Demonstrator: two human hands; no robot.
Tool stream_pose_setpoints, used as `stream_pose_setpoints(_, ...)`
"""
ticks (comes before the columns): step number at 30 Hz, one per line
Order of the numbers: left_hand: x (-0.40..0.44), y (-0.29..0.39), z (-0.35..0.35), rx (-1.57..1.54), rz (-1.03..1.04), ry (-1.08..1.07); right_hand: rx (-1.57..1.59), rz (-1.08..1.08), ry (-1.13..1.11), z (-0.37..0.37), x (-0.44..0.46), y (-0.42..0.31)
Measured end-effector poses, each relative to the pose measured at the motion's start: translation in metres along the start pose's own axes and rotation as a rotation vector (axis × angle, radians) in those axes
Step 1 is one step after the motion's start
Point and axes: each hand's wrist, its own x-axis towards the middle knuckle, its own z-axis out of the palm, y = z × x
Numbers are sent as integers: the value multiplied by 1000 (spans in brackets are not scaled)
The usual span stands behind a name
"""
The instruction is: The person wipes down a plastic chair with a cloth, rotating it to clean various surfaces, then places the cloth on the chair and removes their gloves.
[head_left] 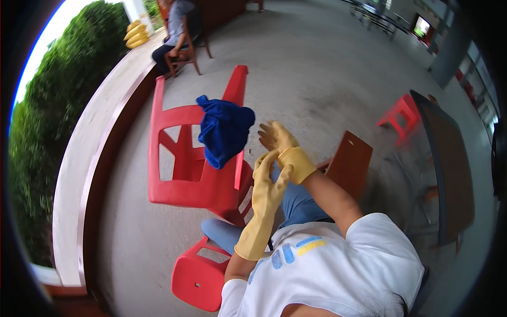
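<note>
Both my hands wear yellow rubber gloves. My left hand [268, 182] is raised with its thumb apart from its curved fingers, and the fingertips are at the folded cuff of the other glove. My right hand [278, 138] is just beyond it, fingers spread and holding nothing. To the left of my hands, a blue cloth [224, 129] hangs bunched over a red plastic chair [211, 195] with its legs pointing up and away.
A red stool [198, 277] stands beside my leg. On the right are a brown wooden board [349, 164], a dark tabletop [449, 169] and another red stool [404, 116]. A seated person [179, 26] is near the low ledge [95, 137], with yellow sacks [137, 34] on it.
</note>
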Motion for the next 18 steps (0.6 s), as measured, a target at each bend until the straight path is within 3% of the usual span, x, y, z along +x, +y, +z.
stream_pose_setpoints(2, -7, -35, 7, -12, 55, -112, -46, -23, 2, -22, -14, 16)
stream_pose_setpoints(4, -16, -34, 4, -583, -520, -160, -185, -103, -53, -38, -39, 15)
stream_pose_setpoints(6, -15, -64, 13, -917, -526, -179, -1049, -383, -244, -66, -49, 17)
stream_pose_setpoints(7, -16, -69, 20, -979, -544, -136, -1033, -436, -230, -72, -63, 27)
stream_pose_setpoints(8, -11, -64, 24, -1038, -561, -90, -1104, -314, -313, -57, -77, 14)
stream_pose_setpoints(10, -3, -87, 39, -865, -600, -40, -1237, -61, -475, -31, -101, -16)
stream_pose_setpoints(12, 10, -103, 56, -421, -598, 78, -1772, -491, -405, -60, -93, 1)
stream_pose_setpoints(14, 27, -126, 74, -416, -688, 131, -1359, -504, -238, -78, -76, 22)
stream_pose_setpoints(16, 37, -169, 88, -106, -674, 142, -1203, -284, -426, -118, -81, -18)
stream_pose_setpoints(18, 55, -175, 74, -374, -756, 319, -1017, -57, -629, -157, -117, -75)
